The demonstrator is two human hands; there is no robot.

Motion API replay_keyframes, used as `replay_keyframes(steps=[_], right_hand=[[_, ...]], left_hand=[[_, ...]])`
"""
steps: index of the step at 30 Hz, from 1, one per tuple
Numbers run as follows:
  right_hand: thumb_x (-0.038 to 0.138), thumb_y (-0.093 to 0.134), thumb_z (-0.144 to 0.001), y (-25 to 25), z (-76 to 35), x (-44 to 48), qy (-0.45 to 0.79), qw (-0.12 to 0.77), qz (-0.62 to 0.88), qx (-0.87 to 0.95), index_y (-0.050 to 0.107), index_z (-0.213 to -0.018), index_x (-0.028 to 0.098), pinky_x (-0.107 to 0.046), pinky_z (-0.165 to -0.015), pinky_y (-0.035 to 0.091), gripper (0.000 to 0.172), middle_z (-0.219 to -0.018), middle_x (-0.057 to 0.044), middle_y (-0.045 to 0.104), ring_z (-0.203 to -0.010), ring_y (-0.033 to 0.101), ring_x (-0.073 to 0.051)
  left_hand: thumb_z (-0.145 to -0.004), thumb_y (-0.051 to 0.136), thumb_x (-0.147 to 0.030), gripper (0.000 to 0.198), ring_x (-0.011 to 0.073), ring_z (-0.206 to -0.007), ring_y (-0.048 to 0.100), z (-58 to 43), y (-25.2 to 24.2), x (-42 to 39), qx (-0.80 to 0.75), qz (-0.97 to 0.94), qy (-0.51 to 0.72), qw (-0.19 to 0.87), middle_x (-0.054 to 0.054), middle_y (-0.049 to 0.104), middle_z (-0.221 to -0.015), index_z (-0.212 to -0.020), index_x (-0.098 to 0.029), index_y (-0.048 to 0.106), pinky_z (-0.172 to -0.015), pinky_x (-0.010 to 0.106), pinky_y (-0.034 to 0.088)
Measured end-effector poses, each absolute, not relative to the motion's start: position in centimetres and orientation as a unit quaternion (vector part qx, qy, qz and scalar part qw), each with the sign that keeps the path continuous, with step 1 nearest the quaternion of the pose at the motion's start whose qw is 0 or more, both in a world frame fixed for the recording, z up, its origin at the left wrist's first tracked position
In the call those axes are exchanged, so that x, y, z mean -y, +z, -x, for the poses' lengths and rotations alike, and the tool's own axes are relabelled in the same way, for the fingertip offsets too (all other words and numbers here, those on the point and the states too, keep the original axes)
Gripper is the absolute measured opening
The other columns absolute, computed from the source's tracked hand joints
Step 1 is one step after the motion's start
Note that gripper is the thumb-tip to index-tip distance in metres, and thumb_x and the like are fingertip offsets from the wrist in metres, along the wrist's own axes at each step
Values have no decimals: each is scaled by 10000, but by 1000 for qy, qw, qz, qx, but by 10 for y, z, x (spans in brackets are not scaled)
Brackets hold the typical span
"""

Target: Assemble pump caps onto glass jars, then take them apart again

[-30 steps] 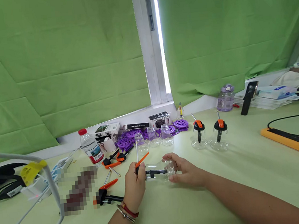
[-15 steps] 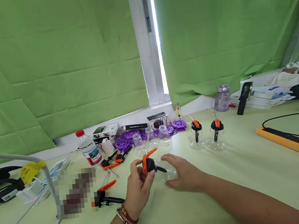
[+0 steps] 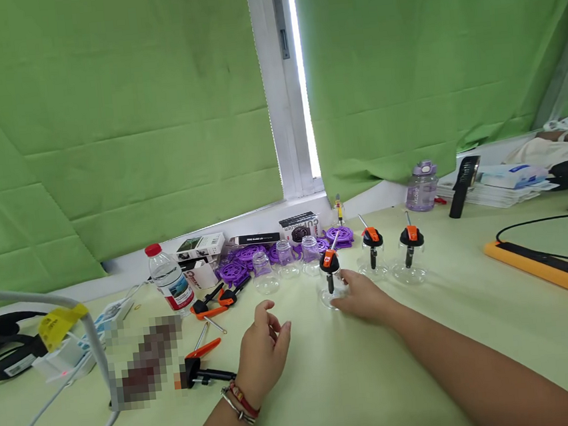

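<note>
My right hand [image 3: 365,293] is closed around the side of a clear glass bottle [image 3: 330,300], which stands upright on the table. A black-and-orange top [image 3: 329,260] with a thin metal tube sits in the bottle's mouth, its black stem hanging inside. Loosely curled and holding nothing, my left hand [image 3: 265,349] hovers over the table with thumb and fingers apart. Beside that wrist lies a loose black-and-orange top [image 3: 193,370]. Two similar fitted bottles, a middle one [image 3: 374,268] and a right one [image 3: 409,269], stand farther right.
Several topless glass bottles [image 3: 266,281] stand before purple plastic parts [image 3: 233,272] and small boxes at the back. More loose tops [image 3: 207,305] lie near a red-capped water bottle [image 3: 173,280]. An orange power strip [image 3: 545,271] is at right; a white metal frame [image 3: 96,351] is at left.
The glass bottle with its black-and-orange top went from tilted between both hands to upright, farther back and right. My left hand let go of the top; my right hand stayed on the bottle.
</note>
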State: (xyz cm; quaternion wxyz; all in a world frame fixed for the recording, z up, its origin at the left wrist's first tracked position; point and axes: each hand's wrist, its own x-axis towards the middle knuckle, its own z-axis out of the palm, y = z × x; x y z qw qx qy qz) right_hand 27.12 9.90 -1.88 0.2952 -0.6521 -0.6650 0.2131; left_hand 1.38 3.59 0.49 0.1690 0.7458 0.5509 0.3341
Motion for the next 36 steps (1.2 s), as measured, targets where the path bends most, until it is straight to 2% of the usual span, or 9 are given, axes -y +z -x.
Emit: replay_keyframes(steps=[4, 10, 13, 16, 20, 24, 28, 36], right_hand=[[412, 664, -647, -21, -283, -107, 189, 282, 687, 643, 479, -1219, 175, -284, -685, 427, 646, -1064, -94, 630, -879, 599, -232], [436, 589, -716, -25, -292, -116, 147, 272, 713, 630, 363, -1351, 104, -351, -890, 421, 751, -1306, -158, 509, -1138, 516, -299], [437, 548, -753, -28, -295, -120, 121, 268, 715, 635, 326, -1374, 60, -362, -980, 374, 760, -1374, -172, 434, -1225, 446, -300], [424, 511, -788, -31, -297, -123, 114, 267, 718, 633, 284, -1392, 35, -372, -1034, 326, 753, -1417, -176, 372, -1278, 383, -292], [387, 466, -826, -34, -301, -127, 119, 282, 723, 620, 210, -1418, 41, -362, -1066, 285, 732, -1461, -158, 295, -1320, 321, -270], [353, 436, -847, -37, -303, -131, 129, 301, 728, 602, 145, -1437, 66, -363, -1071, 273, 718, -1485, -146, 241, -1340, 286, -265], [306, 427, -845, -39, -304, -132, 135, 326, 723, 594, 127, -1442, 83, -374, -1072, 272, 704, -1493, -141, 218, -1354, 254, -261], [187, 417, -812, -29, -299, -127, 137, 349, 728, 573, 86, -1445, 62, -394, -1062, 286, 725, -1486, -172, 213, -1348, 260, -283]], left_hand=[[-852, 401, -364, 349, 144, -584, 557, -11, 7, -38, -594, -754, 261, 106, -13, 579, -743, -1155, -198, 351, -553, 253, 365], [-849, 366, -309, 283, 207, -663, 609, 0, 18, -45, -671, -731, 110, -53, 60, 639, -822, -1088, -179, 446, -541, 274, 353], [-820, 358, -215, 232, 262, -768, 628, 13, 24, -52, -707, -695, 45, -123, 128, 649, -889, -958, -140, 529, -623, 324, 394], [-776, 353, -118, 304, 325, -928, 602, 31, 28, -57, -733, -661, 14, -161, 206, 641, -966, -977, -74, 576, -765, 421, 388], [-758, 395, -147, 340, 360, -962, 599, 54, 28, -64, -789, -610, -22, -73, 236, 645, -1000, -1013, -60, 603, -805, 488, 377], [-743, 404, -123, 324, 321, -882, 644, 64, 25, -68, -800, -598, -38, -8, 211, 670, -974, -984, -107, 621, -662, 403, 451], [-781, 352, -101, 356, 311, -911, 641, 61, 22, -66, -787, -616, -33, -4, 218, 656, -1012, -1048, -92, 587, -656, 372, 457], [-776, 370, -86, 252, 303, -820, 652, 44, 22, -57, -749, -662, -23, -17, 170, 670, -860, -913, -123, 578, -625, 358, 452]])
